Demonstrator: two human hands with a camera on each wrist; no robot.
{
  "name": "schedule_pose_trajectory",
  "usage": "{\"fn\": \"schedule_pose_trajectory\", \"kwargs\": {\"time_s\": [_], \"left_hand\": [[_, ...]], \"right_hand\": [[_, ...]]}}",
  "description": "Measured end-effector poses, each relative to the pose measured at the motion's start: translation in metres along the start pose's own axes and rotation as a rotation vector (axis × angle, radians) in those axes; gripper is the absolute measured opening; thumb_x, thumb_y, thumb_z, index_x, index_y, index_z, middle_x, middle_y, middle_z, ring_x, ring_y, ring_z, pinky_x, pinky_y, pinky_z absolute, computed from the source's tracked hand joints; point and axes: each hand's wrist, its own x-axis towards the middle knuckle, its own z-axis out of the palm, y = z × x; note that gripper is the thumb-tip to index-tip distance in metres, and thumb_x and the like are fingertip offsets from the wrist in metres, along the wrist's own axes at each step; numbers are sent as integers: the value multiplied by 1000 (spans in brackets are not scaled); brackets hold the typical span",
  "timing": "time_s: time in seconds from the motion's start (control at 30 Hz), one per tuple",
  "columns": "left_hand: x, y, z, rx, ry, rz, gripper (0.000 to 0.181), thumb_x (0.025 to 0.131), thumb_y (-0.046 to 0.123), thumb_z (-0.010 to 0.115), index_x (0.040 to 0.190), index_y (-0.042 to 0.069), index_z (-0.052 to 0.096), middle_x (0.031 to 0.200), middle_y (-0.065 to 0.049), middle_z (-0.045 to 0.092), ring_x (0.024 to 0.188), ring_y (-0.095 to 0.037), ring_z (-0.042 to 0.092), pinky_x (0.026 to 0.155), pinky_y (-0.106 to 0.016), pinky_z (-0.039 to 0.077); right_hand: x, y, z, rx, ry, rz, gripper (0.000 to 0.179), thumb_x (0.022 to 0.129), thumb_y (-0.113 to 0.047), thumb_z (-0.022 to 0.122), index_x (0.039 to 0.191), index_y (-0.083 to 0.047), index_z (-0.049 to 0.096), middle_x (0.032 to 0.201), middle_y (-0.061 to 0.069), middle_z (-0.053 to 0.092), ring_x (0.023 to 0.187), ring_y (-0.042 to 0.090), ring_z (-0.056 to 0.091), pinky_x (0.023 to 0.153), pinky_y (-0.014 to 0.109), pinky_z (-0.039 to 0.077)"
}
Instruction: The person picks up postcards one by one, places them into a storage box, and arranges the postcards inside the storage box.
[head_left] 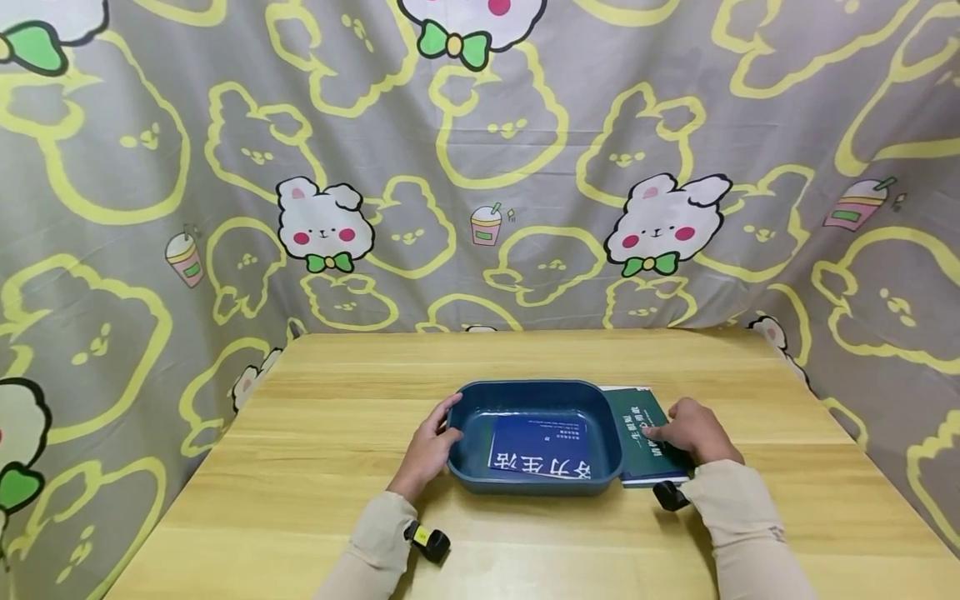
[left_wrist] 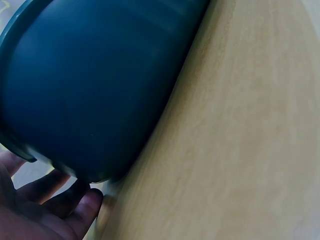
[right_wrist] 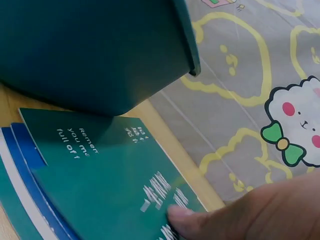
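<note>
On our worktop [head_left: 345,425], the left hand [head_left: 427,448] pinches the tub [head_left: 532,486] rim, the right hand [head_left: 693,432] has a thumb on the green booklet [head_left: 641,457] beside it (can't tell if it's pinching), and one lopsided tug could splay the booklets underneath [right_wrist: 30,197].

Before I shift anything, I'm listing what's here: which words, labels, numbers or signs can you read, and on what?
"力生活": blue book in the basin; a neighbouring character is partly cut off, smaller print too small.
"Reme": green book; word's end unclear.
"you": same book; next word unclear.
"full of": same book; next word unclear.
White Chinese characters there: too blurred.
Yellow sticker at the left wrist: too small.
</note>
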Motion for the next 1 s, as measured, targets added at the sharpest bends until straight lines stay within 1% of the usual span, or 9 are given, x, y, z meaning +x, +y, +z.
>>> {"fn": "schedule_pose_trajectory", "kwargs": {"time_s": [0.13, 0.23, 0.3, 0.47, 0.57, 0.67, 0.8, 0.9, 1.0], "left_hand": [[0, 0, 0, 4, 8, -7, 56, 93, 6, 50, 145, 24, 45, 154, -18, 31, 135, -48, 32, 99, -63, 35], [1, 1, 0, 6, 15, -6, 56, 93, 5, 50, 145, 24, 46, 153, -18, 31, 135, -48, 32, 100, -63, 35], [1, 1, 0, 9, 20, -9, 56, 92, 5, 50, 145, 24, 46, 153, -18, 32, 135, -48, 32, 100, -62, 35], [1, -1, 1, 14, 15, -4, 56, 93, 4, 50, 145, 23, 46, 154, -18, 31, 135, -48, 31, 101, -62, 34], [1, -1, 1, 19, 9, 6, 55, 93, 3, 49, 145, 21, 46, 153, -19, 31, 135, -48, 31, 101, -63, 33], [0, -1, 1, 23, 6, 16, 56, 92, 3, 49, 145, 20, 46, 153, -20, 32, 135, -49, 31, 101, -64, 32], [0, -1, 1, 17, 7, 8, 56, 93, 3, 49, 145, 20, 46, 153, -19, 31, 135, -49, 31, 102, -64, 31], [0, 0, 1, 14, 10, 0, 55, 93, 3, 49, 145, 22, 45, 154, -18, 31, 136, -48, 30, 102, -64, 31], [0, 1, 1, 17, 9, 4, 55, 93, 3, 48, 146, 21, 45, 154, -18, 30, 137, -47, 29, 103, -64, 30]], "right_hand": [[1, 0, -1, 22, 2, 21, 62, 85, -19, 73, 122, 23, 46, 96, 27, 56, 69, 25, 59, 58, 33, 52], [2, 2, -2, 61, -9, 28, 60, 86, -17, 71, 123, 22, 44, 94, 26, 56, 69, 24, 59, 58, 32, 52], [3, 3, -3, 103, -12, 37, 59, 87, -15, 68, 125, 21, 40, 96, 26, 54, 70, 24, 58, 59, 32, 51], [3, 7, -3, 193, 18, 49, 62, 89, -9, 61, 134, 19, 27, 111, 31, 45, 80, 28, 55, 60, 32, 49], [3, 10, -3, 235, 52, 43, 61, 89, -6, 56, 136, 18, 26, 115, 32, 43, 84, 30, 54, 61, 32, 49], [3, 11, -3, 313, 82, 42, 57, 89, -4, 51, 136, 17, 27, 111, 29, 45, 80, 27, 55, 60, 32, 50], [4, 11, -4, 422, 98, 31, 51, 93, -4, 45, 135, 17, 25, 102, 24, 51, 70, 18, 59, 57, 32, 53], [4, 9, -7, 453, 107, 13, 49, 95, -3, 43, 135, 18, 24, 97, 21, 55, 67, 15, 61, 57, 31, 54], [3, 6, -11, 459, 134, 6, 49, 95, -4, 43, 134, 18, 24, 99, 22, 53, 70, 16, 60, 58, 30, 53]]}}
